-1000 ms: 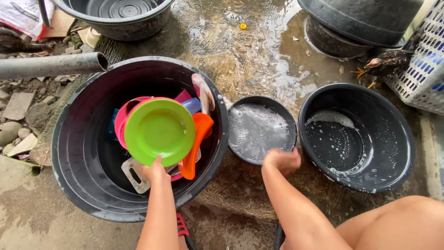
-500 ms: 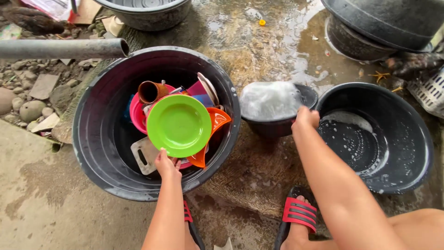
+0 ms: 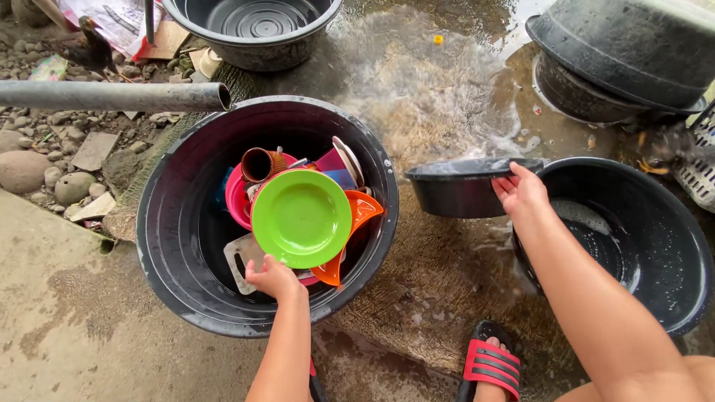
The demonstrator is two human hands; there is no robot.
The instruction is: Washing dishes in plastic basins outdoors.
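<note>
Tipping away from the person, the small black basin (image 3: pixel 465 186) now stands on edge on the wet ground, its rim held by the right hand (image 3: pixel 521 190), fingers curled over the near lip in a closed grip. Half a second ago it was only lifted with suds inside; now a sheet of soapy water (image 3: pixel 432 89) spreads across the far concrete floor (image 3: pixel 59 327), so the basin looks nearly emptied. It sits between the large black tub (image 3: pixel 186 283) on the left and the black basin on the right (image 3: pixel 670 283), which keeps some foam at its bottom. The left hand (image 3: pixel 274 277) has barely moved: it pinches the near edge of the green plate (image 3: pixel 302 217), which leans upright against an orange dish (image 3: pixel 357 216), a pink bowl (image 3: pixel 238 197), a brown cup (image 3: pixel 261 164) and a white cutting board (image 3: pixel 240 259) inside the tub. A grey pipe (image 3: pixel 112 95) lies far left.
</note>
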